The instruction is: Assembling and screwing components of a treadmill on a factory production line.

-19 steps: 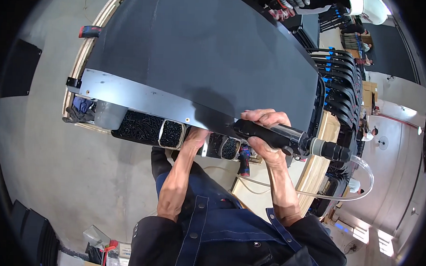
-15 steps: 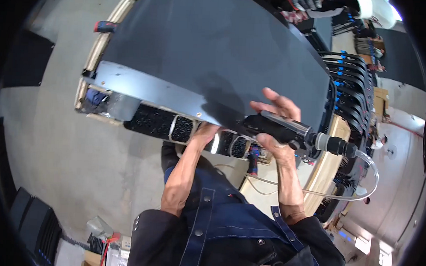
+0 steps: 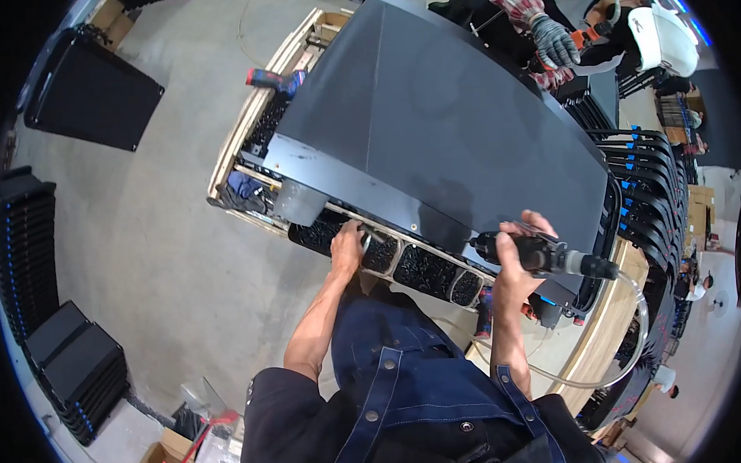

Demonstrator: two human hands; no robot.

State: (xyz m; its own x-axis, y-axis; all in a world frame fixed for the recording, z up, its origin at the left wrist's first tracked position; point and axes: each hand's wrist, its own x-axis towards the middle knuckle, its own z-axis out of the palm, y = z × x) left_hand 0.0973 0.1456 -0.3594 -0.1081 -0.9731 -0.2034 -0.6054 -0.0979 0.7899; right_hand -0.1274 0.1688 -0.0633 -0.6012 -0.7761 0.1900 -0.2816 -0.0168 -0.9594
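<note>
My right hand (image 3: pixel 516 265) is closed around an air tool (image 3: pixel 533 252) with a black and silver body. A clear hose (image 3: pixel 641 322) runs from its rear end and loops down. The tool's nose points left over the near edge of a large dark grey panel (image 3: pixel 472 129). My left hand (image 3: pixel 347 247) is at the bins (image 3: pixel 434 274) of small black parts below that edge. Its fingers are bent together at the rim beside a shiny strip; what they hold, if anything, is hidden.
The panel lies on a wooden frame (image 3: pixel 252 121), with a red-and-black power tool (image 3: pixel 274 81) at its left. Another power tool (image 3: pixel 483 313) hangs by the bins. Stacked black frames (image 3: pixel 646 180) stand at right. Across the panel, a co-worker's gloved hand (image 3: pixel 554 42) shows.
The whole view has shifted. My left hand has moved left along the bins, away from beneath the panel edge. My right fingers, spread before, now wrap more around the air tool.
</note>
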